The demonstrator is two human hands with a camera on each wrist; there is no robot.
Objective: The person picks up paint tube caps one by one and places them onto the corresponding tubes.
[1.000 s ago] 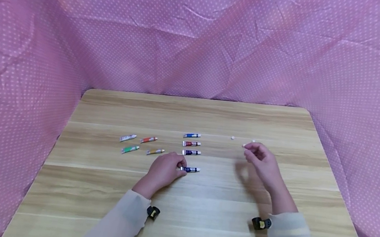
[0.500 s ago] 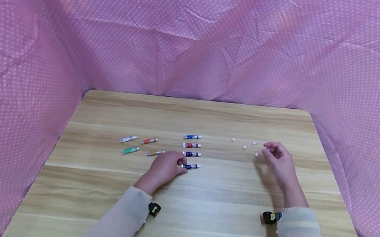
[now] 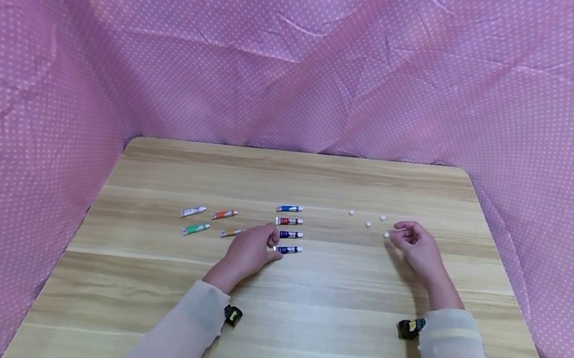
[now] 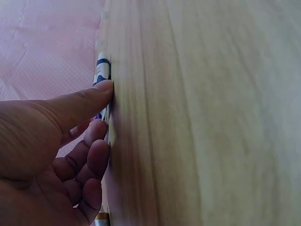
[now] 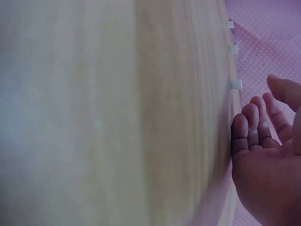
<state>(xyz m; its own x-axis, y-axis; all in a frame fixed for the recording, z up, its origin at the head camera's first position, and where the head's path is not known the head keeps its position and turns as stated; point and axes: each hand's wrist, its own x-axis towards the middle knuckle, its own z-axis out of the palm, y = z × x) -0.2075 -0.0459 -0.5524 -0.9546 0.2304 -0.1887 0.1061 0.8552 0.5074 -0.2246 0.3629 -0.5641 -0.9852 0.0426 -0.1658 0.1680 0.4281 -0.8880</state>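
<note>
My left hand [image 3: 252,250] pinches the left end of a dark blue paint tube [image 3: 290,250], the nearest in a column of several tubes. In the left wrist view the thumb lies against this tube [image 4: 102,70]; part of it is hidden behind the fingers. Just beyond are another dark blue tube [image 3: 292,235], a red tube [image 3: 289,222] and a blue tube [image 3: 290,208]. My right hand [image 3: 420,252] hovers low at the right, fingers loosely bent and holding nothing. Beside its fingertips lies a small white cap [image 3: 386,235], one of several.
Left of the column lie a white tube [image 3: 193,211], an orange tube [image 3: 224,215], a green tube [image 3: 196,229] and a yellow-brown tube [image 3: 232,232] partly behind my left hand. Pink dotted cloth [image 3: 298,85] hangs around the wooden table [image 3: 321,338].
My left hand has slid the nearest dark blue tube forward, closer to the others. My right hand has moved right, away from the white caps, and several caps now show on the table.
</note>
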